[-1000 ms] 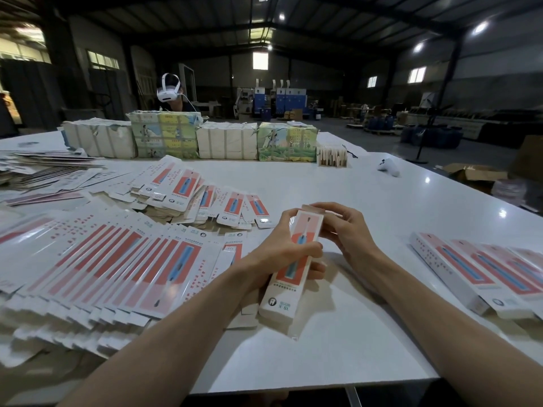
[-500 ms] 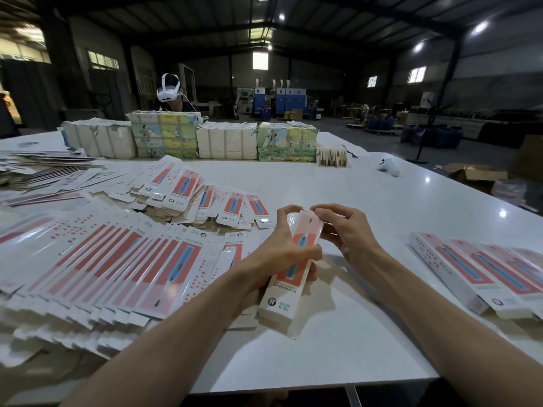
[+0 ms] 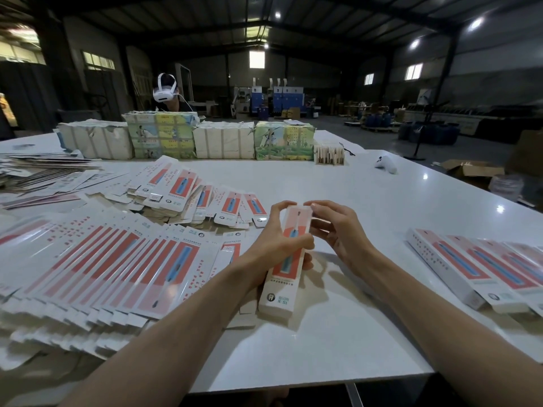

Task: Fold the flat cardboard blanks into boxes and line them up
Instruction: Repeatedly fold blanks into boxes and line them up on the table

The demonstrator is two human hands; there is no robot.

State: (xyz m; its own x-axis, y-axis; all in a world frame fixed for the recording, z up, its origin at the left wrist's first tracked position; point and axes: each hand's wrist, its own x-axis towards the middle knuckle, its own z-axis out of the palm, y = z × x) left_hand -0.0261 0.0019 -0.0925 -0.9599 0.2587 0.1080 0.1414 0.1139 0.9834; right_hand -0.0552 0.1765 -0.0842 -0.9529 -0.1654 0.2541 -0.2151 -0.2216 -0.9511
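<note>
Cardboard box (image 3: 289, 259) is gripped by the left hand (image 3: 276, 245), its far end pinched by the right hand (image 3: 338, 227); finished boxes (image 3: 470, 271) are lined right of it, flat blanks (image 3: 97, 259) (many) left.

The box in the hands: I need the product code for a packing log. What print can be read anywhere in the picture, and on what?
"X S1", roughly, on the near end of the held box, beside a round tooth logo; letters are blurred.
"10" on a flap of a flat blank; faint.
Small red print on the flat blanks: unreadable.
Finished boxes at right: logos visible, text too small.
Bundled stacks at the far edge: pictures only, text unreadable.
</note>
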